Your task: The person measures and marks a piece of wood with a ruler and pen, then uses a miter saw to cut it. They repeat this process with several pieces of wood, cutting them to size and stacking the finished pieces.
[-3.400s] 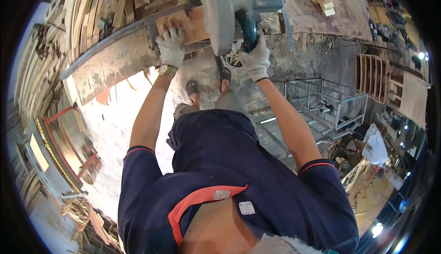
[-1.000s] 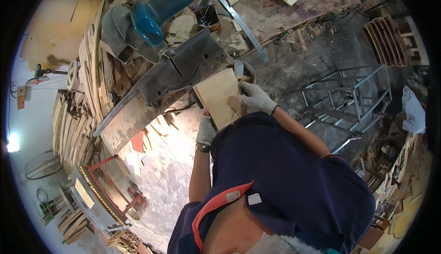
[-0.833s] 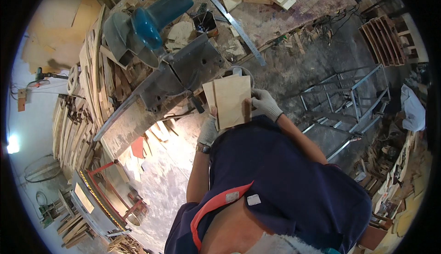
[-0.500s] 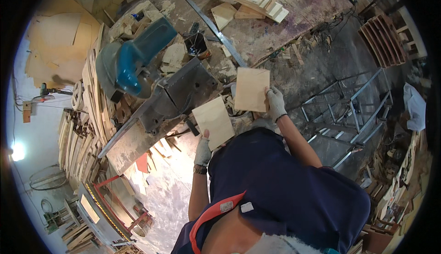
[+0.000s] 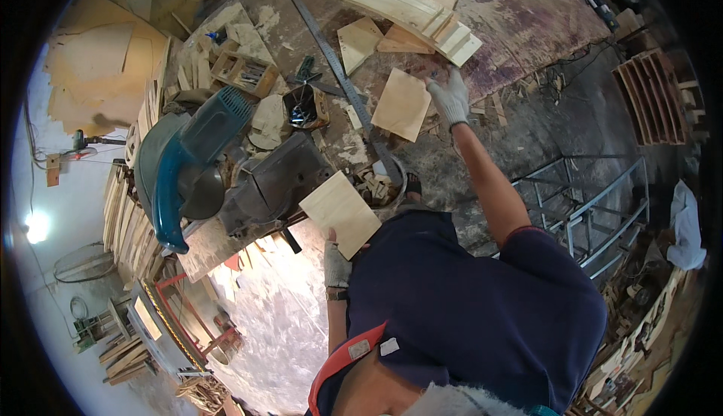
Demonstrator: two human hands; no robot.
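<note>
My left hand point(image 5: 337, 267), in a pale work glove with bare fingertips, grips a rectangular light wood board point(image 5: 340, 215) by its near edge, in front of my dark blue shirt. A second, similar wood board point(image 5: 403, 105) lies at the near edge of the worktable point(image 5: 520, 9), beside a long metal ruler point(image 5: 324, 47). Just right of that board is my gloved right hand point(image 5: 450, 101), its fingers spread and nothing held in them. Its thumb side is close to the board's edge; whether they touch I cannot tell.
A teal circular saw point(image 5: 188, 167) on a dark metal base point(image 5: 275, 182) stands left of my hands. Long stacked planks point(image 5: 392, 2) lie farther back. Near the saw sit a small wooden box point(image 5: 245, 73) and a black container point(image 5: 305, 107). A metal frame point(image 5: 591, 205) stands right.
My right hand has moved away with its board, laid it at the table edge and opened. My left hand still holds its board, now turned slightly. The view has shifted a little.
</note>
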